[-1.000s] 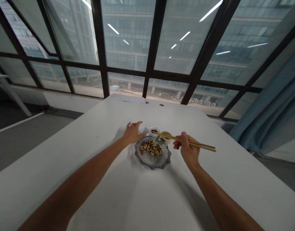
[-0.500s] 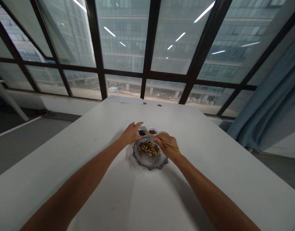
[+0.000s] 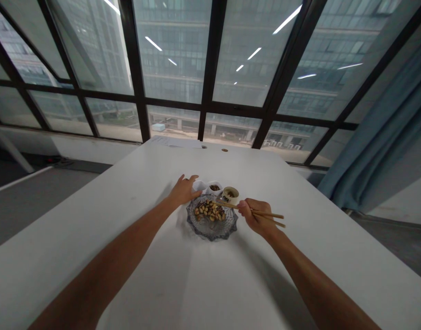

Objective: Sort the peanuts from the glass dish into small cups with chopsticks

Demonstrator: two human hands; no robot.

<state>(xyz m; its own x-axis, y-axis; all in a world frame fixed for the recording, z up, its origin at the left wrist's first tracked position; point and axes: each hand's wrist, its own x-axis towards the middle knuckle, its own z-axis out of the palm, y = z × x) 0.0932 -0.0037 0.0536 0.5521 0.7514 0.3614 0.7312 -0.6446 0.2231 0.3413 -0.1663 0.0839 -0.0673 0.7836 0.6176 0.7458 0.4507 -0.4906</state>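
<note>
Over a white table (image 3: 210,284), between its side edges and well short of the far edge, a right hand (image 3: 260,217) is gripping light, stiff chopsticks (image 3: 277,216), their tips reaching over nut-like pieces (image 3: 210,211) in a glass dish (image 3: 212,233); whether they are pinching anything is unclear. The left hand (image 3: 181,191) is spreading wide beside a white bowl (image 3: 198,185), contact unclear. Hard and seemingly slippery, the pieces are likely favoring a pinch across their middles.
</note>
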